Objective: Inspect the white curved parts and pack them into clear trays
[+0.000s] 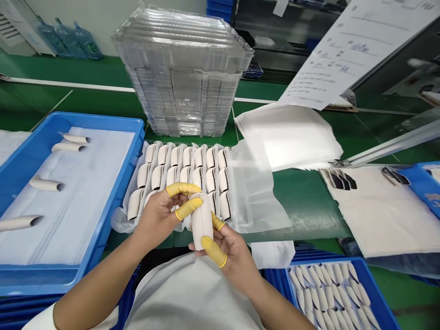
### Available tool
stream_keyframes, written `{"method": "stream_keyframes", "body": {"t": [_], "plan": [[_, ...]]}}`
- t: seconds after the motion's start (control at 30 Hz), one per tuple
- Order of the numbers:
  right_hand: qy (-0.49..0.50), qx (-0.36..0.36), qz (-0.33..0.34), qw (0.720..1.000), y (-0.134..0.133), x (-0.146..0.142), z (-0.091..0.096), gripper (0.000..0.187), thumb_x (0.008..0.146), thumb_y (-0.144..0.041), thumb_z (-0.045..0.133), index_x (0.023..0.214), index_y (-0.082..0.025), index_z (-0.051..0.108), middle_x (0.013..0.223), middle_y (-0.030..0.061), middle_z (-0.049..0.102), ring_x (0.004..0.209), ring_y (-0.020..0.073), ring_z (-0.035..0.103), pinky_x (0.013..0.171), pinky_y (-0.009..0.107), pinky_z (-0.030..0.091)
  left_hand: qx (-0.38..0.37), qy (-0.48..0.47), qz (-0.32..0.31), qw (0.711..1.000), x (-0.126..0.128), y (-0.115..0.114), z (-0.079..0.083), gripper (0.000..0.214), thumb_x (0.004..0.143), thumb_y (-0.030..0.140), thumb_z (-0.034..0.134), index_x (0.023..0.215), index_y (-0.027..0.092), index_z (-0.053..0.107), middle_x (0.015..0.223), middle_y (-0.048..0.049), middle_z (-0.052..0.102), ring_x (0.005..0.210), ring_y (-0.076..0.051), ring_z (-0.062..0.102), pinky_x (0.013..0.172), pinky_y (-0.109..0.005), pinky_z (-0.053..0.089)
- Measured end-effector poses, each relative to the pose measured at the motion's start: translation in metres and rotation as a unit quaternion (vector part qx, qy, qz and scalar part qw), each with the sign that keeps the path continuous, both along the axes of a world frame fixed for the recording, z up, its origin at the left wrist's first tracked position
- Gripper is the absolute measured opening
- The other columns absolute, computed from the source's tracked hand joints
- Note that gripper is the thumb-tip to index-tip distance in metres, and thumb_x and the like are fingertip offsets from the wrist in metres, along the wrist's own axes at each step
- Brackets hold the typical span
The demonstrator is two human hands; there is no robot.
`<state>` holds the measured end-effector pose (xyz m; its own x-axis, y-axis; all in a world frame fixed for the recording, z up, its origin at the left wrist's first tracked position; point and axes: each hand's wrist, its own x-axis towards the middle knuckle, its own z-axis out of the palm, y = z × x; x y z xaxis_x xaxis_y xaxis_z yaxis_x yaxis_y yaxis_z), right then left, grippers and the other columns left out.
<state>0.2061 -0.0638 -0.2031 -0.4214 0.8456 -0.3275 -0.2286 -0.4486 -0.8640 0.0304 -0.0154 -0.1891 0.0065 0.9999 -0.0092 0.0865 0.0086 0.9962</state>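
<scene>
Both my hands hold one cream-coloured curved shell piece [202, 222] upright in front of my chest; a thin line runs down its face. My left hand [165, 206] pinches its top end between thumb and forefinger, both in yellow finger cots. Lower down, my right hand [228, 250] grips the piece from the side, its thumb across the front, also with yellow cots. Just beyond lies a tray [144, 153] lined with thin white sheet, holding rows of similar cream pieces [185, 174] with dark inner sides. My left hand covers part of its front row.
At left, a blue bin [140, 133] holds a few loose cream pieces. A tall stack of clear plastic trays [185, 78] stands behind. White sheets [292, 137] lie at right, below a hanging paper form [347, 55]. Another blue bin [381, 298] with filled rows sits at lower right.
</scene>
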Motion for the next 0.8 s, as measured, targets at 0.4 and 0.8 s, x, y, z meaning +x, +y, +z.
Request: {"method": "stream_keyframes", "body": {"t": [0.4,0.8], "plan": [[-0.034,0.102,0.038,0.993,-0.009,0.009,0.012,0.097,0.076,-0.044,0.081,0.154,-0.035,0.024,0.105,0.0034,0.071,0.092,0.0185,0.072,0.084,0.037,0.058,-0.108,-0.071,-0.036,0.991,0.004,0.024,0.001,0.018,0.074,0.037,0.074,0.078,0.019,0.071,0.053,0.0042,0.055,0.046,-0.008,0.047,0.045,-0.021,0.041],[-0.07,0.084,0.005,0.994,-0.003,0.009,0.017,0.081,0.081,-0.045,0.075,0.15,-0.028,0.037,0.075,-0.0019,0.071,0.069,0.0164,0.07,0.08,0.038,0.059,-0.233,-0.21,-0.045,0.948,0.016,0.026,-0.015,0.034,0.064,0.043,0.082,0.061,0.016,0.061,0.049,0.0057,0.05,0.043,-0.005,0.044,0.044,-0.019,0.038]]}}
